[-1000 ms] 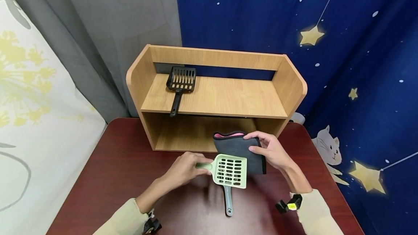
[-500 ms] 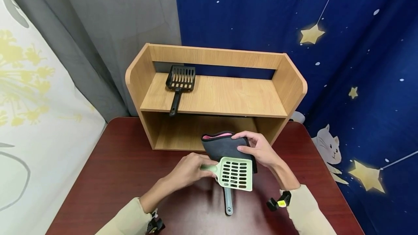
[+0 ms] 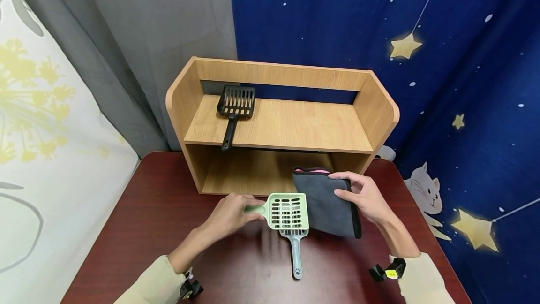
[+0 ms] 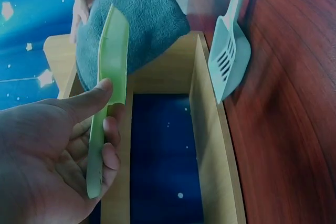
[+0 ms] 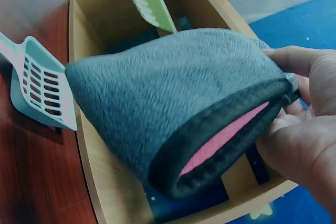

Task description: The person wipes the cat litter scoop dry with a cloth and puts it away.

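Observation:
My left hand point(image 3: 231, 214) pinches the handle of a light green slotted litter scoop point(image 3: 307, 212), held level above the table. In the left wrist view, the thumb presses that scoop point(image 4: 114, 59) with the fingers curled beneath. My right hand point(image 3: 366, 196) grips the upper right edge of a folded dark grey plush cloth point(image 3: 329, 205) between thumb and fingers. Black trim and a pink inner side point(image 5: 223, 140) show in the right wrist view. In the head view the scoop's flat end overlaps the cloth's left edge. Below lies a blue-grey litter scoop point(image 3: 296, 252), its head partly hidden.
A two-tier wooden shelf point(image 3: 278, 144) stands at the back of the dark red table point(image 3: 160, 229). On its upper tier, at the left, rests a black slotted scoop point(image 3: 235, 102) with its handle over the front edge. Curtains point(image 3: 303, 18) hang behind.
The cloth went left over the green scoop, then back right, away from it. The green scoop shifted right, then back left and slightly up. Both hands kept their holds.

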